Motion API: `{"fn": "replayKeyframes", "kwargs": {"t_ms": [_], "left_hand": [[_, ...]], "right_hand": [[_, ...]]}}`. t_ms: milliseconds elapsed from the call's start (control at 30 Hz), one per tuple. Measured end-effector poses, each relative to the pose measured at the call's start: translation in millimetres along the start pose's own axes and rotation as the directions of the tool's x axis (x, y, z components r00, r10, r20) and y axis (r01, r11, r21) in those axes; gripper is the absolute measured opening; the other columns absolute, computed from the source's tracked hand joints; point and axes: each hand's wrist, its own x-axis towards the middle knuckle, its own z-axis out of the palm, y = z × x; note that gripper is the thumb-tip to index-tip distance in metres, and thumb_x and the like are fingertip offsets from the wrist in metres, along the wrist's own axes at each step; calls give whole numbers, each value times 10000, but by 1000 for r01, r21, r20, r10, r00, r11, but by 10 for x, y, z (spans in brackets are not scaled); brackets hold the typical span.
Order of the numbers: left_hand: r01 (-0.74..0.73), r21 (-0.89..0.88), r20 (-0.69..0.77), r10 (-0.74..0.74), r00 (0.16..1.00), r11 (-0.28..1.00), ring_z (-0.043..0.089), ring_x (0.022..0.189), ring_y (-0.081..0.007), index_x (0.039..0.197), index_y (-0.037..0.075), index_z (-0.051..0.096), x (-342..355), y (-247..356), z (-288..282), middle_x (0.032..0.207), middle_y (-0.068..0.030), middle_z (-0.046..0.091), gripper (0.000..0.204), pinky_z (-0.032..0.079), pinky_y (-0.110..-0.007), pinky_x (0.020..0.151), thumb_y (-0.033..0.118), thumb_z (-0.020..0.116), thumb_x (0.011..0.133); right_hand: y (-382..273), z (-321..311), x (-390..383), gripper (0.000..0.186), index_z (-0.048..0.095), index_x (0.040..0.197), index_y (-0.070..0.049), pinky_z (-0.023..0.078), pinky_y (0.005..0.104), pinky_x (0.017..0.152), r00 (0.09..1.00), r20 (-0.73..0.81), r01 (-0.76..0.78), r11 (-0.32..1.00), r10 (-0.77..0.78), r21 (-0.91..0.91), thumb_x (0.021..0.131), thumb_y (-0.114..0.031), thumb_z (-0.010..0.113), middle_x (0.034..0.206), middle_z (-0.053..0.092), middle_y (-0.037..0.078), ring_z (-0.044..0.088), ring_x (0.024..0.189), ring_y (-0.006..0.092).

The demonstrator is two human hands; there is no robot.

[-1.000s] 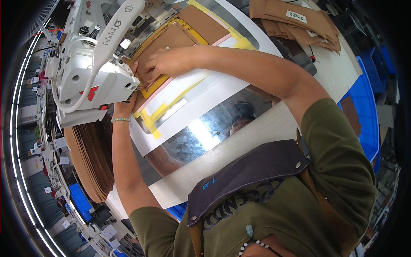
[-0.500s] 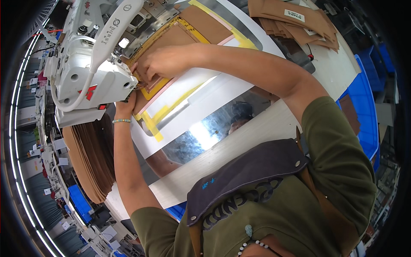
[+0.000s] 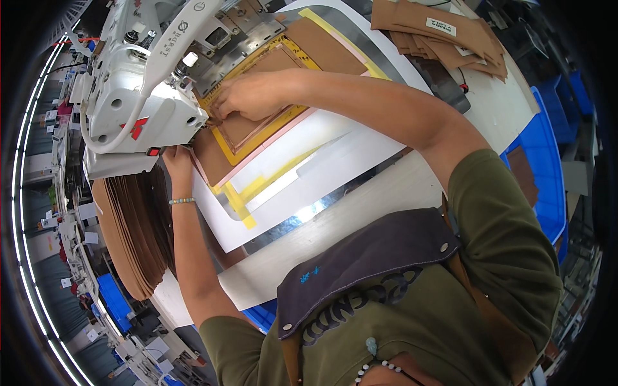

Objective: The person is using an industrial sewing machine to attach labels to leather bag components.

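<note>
Blue box (image 3: 114,301) sits at eight o'clock from the middle of the view, in the background beyond the table (image 3: 367,196). A thick stack of brown panels (image 3: 129,238) stands between eight and nine, just beside the left forearm. The white sewing machine (image 3: 167,122) fills ten o'clock and blocks much of the work; it hides the fingertips of the left hand (image 3: 178,161), so whether those fingers are apart or gripping, I cannot tell. At eleven, the right hand (image 3: 248,96) bends its fingers down over the yellow frame (image 3: 248,149), close to the machine; whether they pinch anything cannot be made out. That frame lies on a brown panel (image 3: 325,45), between eleven and twelve, above a white sheet (image 3: 351,141) edged with yellow tape. The right forearm crosses over them. Labelled brown pieces (image 3: 418,29) are piled between one and two; a blue bin (image 3: 547,174) stands at three.
</note>
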Motion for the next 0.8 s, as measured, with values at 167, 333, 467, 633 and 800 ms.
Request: {"fn": "replayKeyframes", "kwargs": {"t_ms": [167,333,467,633,800], "left_hand": [[-88,-117,-32,85,996,989,654,896,-143,1099,-103,715,-266,90,-97,913,-61,726,223,516,-325,828,67,576,1061],[-210,153,47,206,978,966,674,967,-188,1147,-30,737,-450,249,-9,1019,-103,718,212,513,-327,911,115,596,1083],[-351,155,117,335,935,924,680,1141,-271,1232,9,736,-640,710,206,1198,-147,729,238,508,-353,1026,159,622,1087],[-432,294,173,397,901,853,658,1241,-320,1317,35,716,-826,769,77,1333,-136,726,277,495,-389,1087,107,628,1065],[-510,348,227,457,860,787,639,1300,-326,1340,48,712,-1027,937,30,1372,-122,718,302,490,-413,1105,79,633,1050]], "right_hand": [[-183,-90,-27,465,743,1315,-104,485,436,1152,999,32,31,999,-30,-25,886,-15,590,1467,667,34,534,1393,297],[-278,-123,-139,464,744,1317,-110,487,443,1156,998,61,18,1000,-17,-10,884,-19,605,1489,649,41,522,1413,293],[-285,-83,-267,460,750,1310,-124,483,444,1154,998,54,38,999,-36,-25,881,-21,618,1486,647,47,522,1414,290],[-269,-183,-510,442,755,1307,-136,491,424,1130,997,37,78,985,-73,-156,904,-26,609,1466,656,53,532,1400,275],[-89,-683,-1190,358,723,1367,-97,446,395,1170,962,34,-251,930,270,-267,1031,-158,614,1496,645,34,534,1396,228]]}}
